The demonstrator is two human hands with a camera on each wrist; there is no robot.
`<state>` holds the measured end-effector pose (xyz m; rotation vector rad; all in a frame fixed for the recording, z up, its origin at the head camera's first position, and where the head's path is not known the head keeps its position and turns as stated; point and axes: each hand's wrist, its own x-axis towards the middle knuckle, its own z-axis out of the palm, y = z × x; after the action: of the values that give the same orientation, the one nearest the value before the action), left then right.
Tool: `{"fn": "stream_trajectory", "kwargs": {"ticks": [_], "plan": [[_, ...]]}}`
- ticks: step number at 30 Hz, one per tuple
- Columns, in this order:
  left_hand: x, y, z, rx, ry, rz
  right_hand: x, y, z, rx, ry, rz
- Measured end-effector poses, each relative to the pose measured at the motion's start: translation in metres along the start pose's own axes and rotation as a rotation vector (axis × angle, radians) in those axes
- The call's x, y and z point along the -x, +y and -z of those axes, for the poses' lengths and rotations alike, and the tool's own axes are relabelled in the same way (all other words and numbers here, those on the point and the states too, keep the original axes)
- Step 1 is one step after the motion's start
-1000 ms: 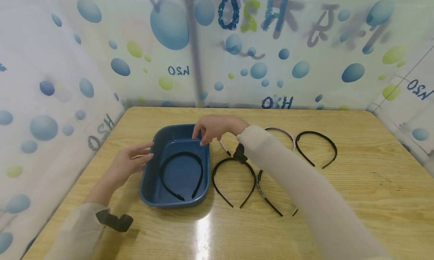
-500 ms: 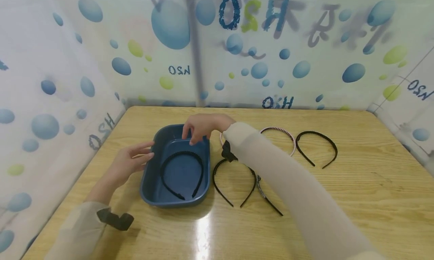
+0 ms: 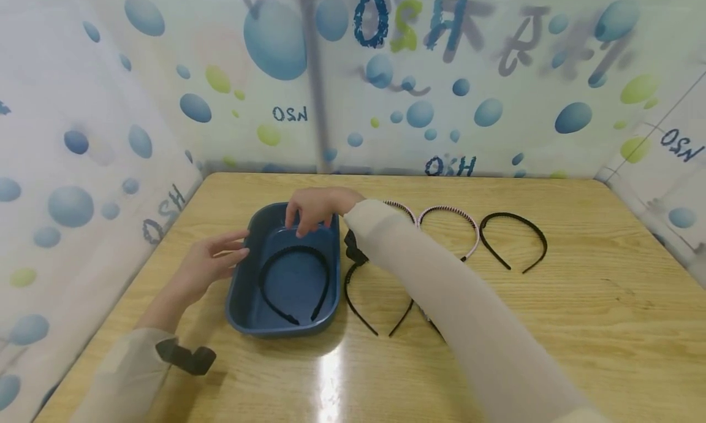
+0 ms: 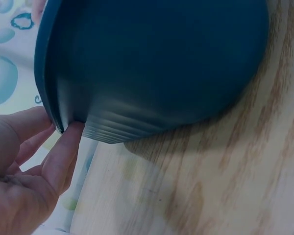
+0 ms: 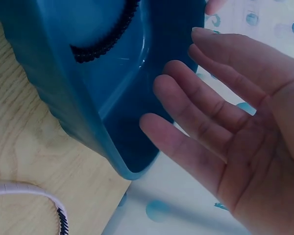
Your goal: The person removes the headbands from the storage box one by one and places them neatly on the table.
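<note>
A blue plastic tub [image 3: 309, 328] stands on the table with a black headband [image 3: 322, 291] inside it. My left hand [image 3: 206, 266] is at the tub's left side, and in the left wrist view its fingertips [image 4: 77, 128] touch the tub near the rim. Over the tub's far right corner my right hand [image 3: 314, 207] hovers with loosely bent fingers; nothing shows between them. In the right wrist view its palm is bare, its fingers [image 5: 181, 154] overlapping the tub's wall. My right sleeve partly hides the headbands right of the tub.
Right of the tub lie two pale pink headbands [image 3: 475, 234] with dark teeth. A black headband [image 3: 357, 312] is nearer me, beside a partly covered speckled one [image 3: 436, 330]. Another black headband [image 3: 543, 242] lies farther right. Patterned cloth [image 3: 353, 104] hangs behind the wooden table [image 3: 607, 325].
My right hand has moved a little left over the tub, and the sleeve now covers more of the speckled headband. My left hand and the tub stay in place.
</note>
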<state>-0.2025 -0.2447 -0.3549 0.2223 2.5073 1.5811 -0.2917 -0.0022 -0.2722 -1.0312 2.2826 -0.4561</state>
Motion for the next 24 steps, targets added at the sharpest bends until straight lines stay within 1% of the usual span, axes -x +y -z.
{"fn": "stream_trajectory", "kwargs": {"ticks": [6, 14, 24], "plan": [[0.001, 0.001, 0.0, -0.003, -0.003, -0.009, -0.008, -0.001, -0.001, -0.008, -0.002, -0.018], [-0.001, 0.002, -0.001, 0.009, -0.012, -0.001, -0.016, 0.003, -0.002, -0.087, -0.001, -0.072], [-0.001, 0.0, 0.0, 0.012, -0.026, -0.015, -0.028, 0.004, -0.014, -0.143, 0.048, -0.106]]}}
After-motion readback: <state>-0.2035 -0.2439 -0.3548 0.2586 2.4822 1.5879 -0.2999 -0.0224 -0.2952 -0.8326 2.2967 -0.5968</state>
